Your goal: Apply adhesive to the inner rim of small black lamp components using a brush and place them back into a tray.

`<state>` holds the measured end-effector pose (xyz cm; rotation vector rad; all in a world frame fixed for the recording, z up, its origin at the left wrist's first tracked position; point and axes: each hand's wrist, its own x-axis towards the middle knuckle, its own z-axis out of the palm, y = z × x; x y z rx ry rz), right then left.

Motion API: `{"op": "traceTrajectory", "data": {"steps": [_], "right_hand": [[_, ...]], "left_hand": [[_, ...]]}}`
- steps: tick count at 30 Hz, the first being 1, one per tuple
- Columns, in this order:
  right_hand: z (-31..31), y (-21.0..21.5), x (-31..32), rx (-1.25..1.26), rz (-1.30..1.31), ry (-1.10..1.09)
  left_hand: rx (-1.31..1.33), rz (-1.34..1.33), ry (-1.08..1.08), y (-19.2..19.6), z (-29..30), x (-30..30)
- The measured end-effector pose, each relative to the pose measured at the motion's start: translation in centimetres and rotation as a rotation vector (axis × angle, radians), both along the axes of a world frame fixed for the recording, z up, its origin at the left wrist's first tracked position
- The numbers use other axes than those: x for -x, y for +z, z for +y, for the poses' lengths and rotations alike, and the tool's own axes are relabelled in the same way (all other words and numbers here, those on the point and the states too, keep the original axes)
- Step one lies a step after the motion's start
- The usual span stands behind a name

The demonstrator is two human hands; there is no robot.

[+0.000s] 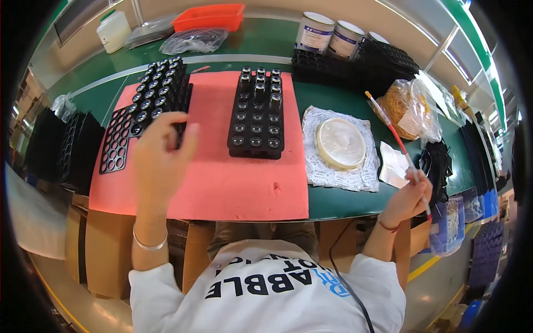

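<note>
My left hand (164, 152), a little blurred, is over the pink mat (250, 191) beside the left black tray (115, 141). Its thumb and forefinger are apart, and I see nothing between them. Several dark cylindrical parts with shiny round tops (149, 94) stand in rows toward that tray's far end; empty round holes show at its near left. My right hand (411, 197) grips a thin red-and-white brush (393, 130), tilted with its orange tip up and away. A second black tray (256, 150) on the mat holds glassy-topped pieces, taller ones at the far end.
Right of the mat, a round shallow dish (341, 143) covered in clear film sits on a printed sheet (316, 172). White tissue (393, 165) and a bag of rubber bands (404, 108) lie beyond. Cans (315, 32), an orange bin (209, 18) and stacked black trays (78, 144) surround the workspace.
</note>
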<state>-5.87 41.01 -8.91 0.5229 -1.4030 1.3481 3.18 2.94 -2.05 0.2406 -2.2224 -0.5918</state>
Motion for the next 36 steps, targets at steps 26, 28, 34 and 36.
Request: {"op": "traceTrajectory", "data": {"steps": [26,28,34,36], "right_hand": [[-4.5,-2.9,-4.3,0.294,-0.304,0.245],[-5.0,-3.2,-4.7,0.38,-0.303,0.365],[-5.5,-3.5,-5.0,0.407,-0.272,0.851],[-5.4,-3.5,-4.8,0.305,-0.328,0.696]], "left_hand": [[-0.083,0.046,-0.875,-2.6,5.3,6.1],[-0.246,-0.34,-0.975,-1.4,5.5,4.1],[-0.862,-0.688,-1.015,-4.9,6.0,4.8],[-0.925,-0.761,-1.022,-5.1,6.1,5.0]]}}
